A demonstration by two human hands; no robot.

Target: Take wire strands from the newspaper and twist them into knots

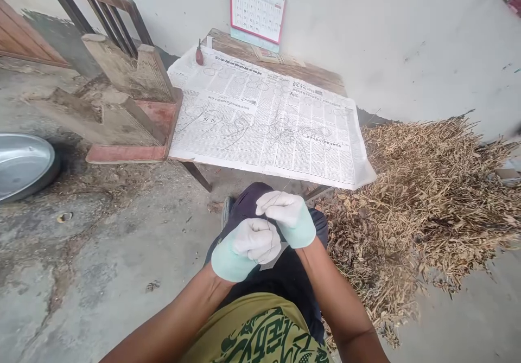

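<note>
Both my hands wear white gloves and meet over my lap. My left hand (pixel 248 246) is closed in a fist around a thin wire (pixel 285 186) that sticks up and away from my fingers. Just above it, my right hand (pixel 287 214) pinches the same wire, fingers pressed together. A small grey flat piece (pixel 272 262) shows under my left hand. Ahead of me a low wooden table (pixel 313 75) is covered by a newspaper (pixel 268 121) with several bent wire loops lying on it.
A pile of dry plant stalks (pixel 427 200) spreads on the floor at the right. An overturned wooden chair (pixel 118 97) lies left of the table, a metal basin (pixel 22 165) at far left. A calendar (pixel 256 10) leans on the wall; a small dark-handled tool (pixel 199 55) rests on the newspaper.
</note>
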